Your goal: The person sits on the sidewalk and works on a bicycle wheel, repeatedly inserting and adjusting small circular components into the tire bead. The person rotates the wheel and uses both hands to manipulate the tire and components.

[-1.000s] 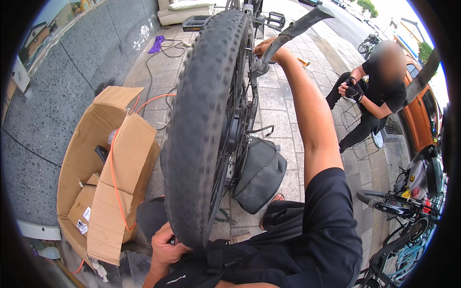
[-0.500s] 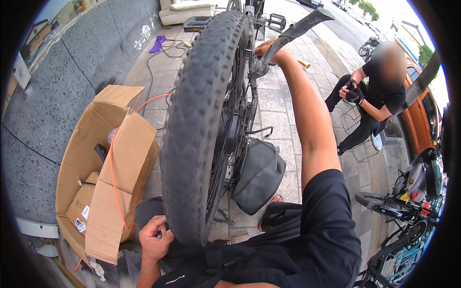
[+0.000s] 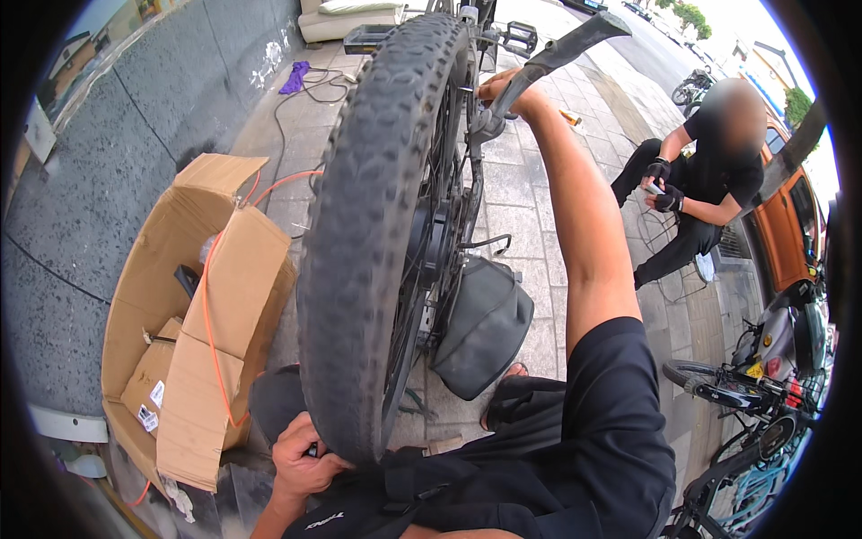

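Note:
A bicycle's knobby black tire [image 3: 355, 260] stands upright in front of me, with spokes, hub and dark frame on its right. My left hand [image 3: 305, 454] is curled at the tire's lower left, closed on a small dark object beside it. My right arm reaches far forward; my right hand [image 3: 507, 94] is bent round a part beside the upper wheel, partly hidden by a dark tube [image 3: 557, 56], so what it grips is unclear. A soft dark grey bag [image 3: 485, 328] lies below the hub. A pedal [image 3: 521, 38] shows beyond the hand.
An open cardboard box [image 3: 229, 314] with an orange hose stands left, by a grey wall [image 3: 81, 207]. Cables and a purple glove [image 3: 294, 77] lie behind. A seated person in black [image 3: 718, 180] is at right, near parked bikes [image 3: 763, 386] and an orange vehicle [image 3: 786, 234].
The tire's lower part sits slightly further left. My left hand's grip has shifted slightly. The seated person's gloved hands have moved apart and lower, showing a small pale object between them.

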The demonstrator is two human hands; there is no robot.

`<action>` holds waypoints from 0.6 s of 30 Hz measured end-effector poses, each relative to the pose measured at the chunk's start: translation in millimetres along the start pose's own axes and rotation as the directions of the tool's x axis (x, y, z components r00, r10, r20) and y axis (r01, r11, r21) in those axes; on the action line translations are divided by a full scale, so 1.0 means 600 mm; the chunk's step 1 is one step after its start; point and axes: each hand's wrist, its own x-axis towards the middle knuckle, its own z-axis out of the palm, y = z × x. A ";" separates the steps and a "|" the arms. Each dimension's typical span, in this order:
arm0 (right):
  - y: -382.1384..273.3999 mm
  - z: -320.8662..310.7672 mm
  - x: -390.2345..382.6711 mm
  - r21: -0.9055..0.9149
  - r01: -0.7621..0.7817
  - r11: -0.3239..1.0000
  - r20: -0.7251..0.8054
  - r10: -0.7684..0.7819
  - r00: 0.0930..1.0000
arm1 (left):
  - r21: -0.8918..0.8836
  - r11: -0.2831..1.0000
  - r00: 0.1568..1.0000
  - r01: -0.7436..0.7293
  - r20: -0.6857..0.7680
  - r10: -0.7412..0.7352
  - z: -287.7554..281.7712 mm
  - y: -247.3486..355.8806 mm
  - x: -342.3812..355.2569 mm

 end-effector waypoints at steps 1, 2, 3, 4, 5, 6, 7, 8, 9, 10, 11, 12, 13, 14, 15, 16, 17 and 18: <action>0.001 -0.001 -0.002 -0.020 0.021 1.000 0.011 -0.020 1.000 | -0.004 1.000 0.999 0.030 0.029 -0.030 0.001 -0.012 -0.011; 0.004 -0.007 -0.001 -0.046 0.042 0.998 0.017 -0.042 0.999 | -0.010 0.999 0.997 0.053 0.058 -0.052 0.003 -0.039 -0.024; 0.012 -0.001 0.005 0.034 -0.035 0.999 0.007 0.035 0.999 | -0.015 0.997 0.993 0.076 0.087 -0.074 0.005 -0.064 -0.036; 0.014 0.000 0.006 0.040 -0.041 0.998 -0.001 0.041 0.999 | 0.037 0.998 0.994 0.041 0.101 -0.044 0.007 -0.087 -0.046; 0.014 0.002 0.007 0.047 -0.047 0.998 -0.009 0.048 0.999 | 0.089 0.996 0.993 0.006 0.117 -0.016 0.008 -0.104 -0.053; 0.015 0.002 0.008 0.054 -0.053 0.997 -0.016 0.054 0.998 | 0.115 0.992 0.993 0.048 0.102 -0.060 0.002 -0.114 -0.060; 0.016 0.002 0.007 0.029 -0.036 0.999 -0.012 0.037 0.999 | 0.139 0.986 0.991 0.091 0.089 -0.104 -0.003 -0.118 -0.062; 0.017 0.002 0.007 0.005 -0.020 1.000 -0.006 0.020 1.000 | 0.133 0.969 0.975 0.210 0.044 -0.217 -0.012 -0.117 -0.065; 0.018 0.001 0.007 -0.019 -0.003 1.000 -0.001 0.003 1.000 | 0.084 0.971 0.974 0.225 0.016 -0.227 -0.020 -0.123 -0.060; 0.014 0.002 0.006 0.006 -0.022 1.000 -0.002 0.022 1.000 | 0.037 0.971 0.971 0.237 -0.017 -0.237 -0.030 -0.128 -0.056; 0.010 0.002 0.004 0.031 -0.041 0.999 -0.003 0.042 0.999 | -0.012 0.969 0.968 0.247 -0.050 -0.247 -0.039 -0.131 -0.051; 0.005 0.003 0.003 0.056 -0.061 0.997 -0.003 0.061 0.998 | -0.063 0.975 0.973 0.212 -0.078 -0.216 -0.043 -0.132 -0.046; 0.014 0.003 0.005 0.010 -0.013 1.000 -0.008 0.013 1.000 | -0.114 0.979 0.978 0.170 -0.099 -0.181 -0.045 -0.129 -0.035; 0.023 0.004 0.008 -0.036 0.035 0.999 -0.012 -0.036 0.999 | -0.141 0.982 0.984 0.125 -0.107 -0.141 -0.048 -0.124 -0.024; 0.032 0.003 0.010 -0.082 0.082 0.993 -0.013 -0.083 0.996 | -0.176 0.981 0.990 0.078 -0.099 -0.097 -0.050 -0.115 -0.013; 0.029 0.010 0.010 -0.043 0.051 0.998 -0.005 -0.051 0.999 | -0.206 0.978 0.993 0.037 -0.098 -0.058 -0.052 -0.105 -0.004; 0.023 0.007 0.009 -0.012 0.019 1.000 0.003 -0.019 1.000 | -0.252 0.968 0.996 -0.008 -0.083 -0.013 -0.047 -0.091 0.004; 0.017 0.005 0.007 0.020 -0.014 1.000 0.013 0.014 1.000 | -0.271 0.962 0.996 -0.038 -0.084 0.015 -0.039 -0.073 0.009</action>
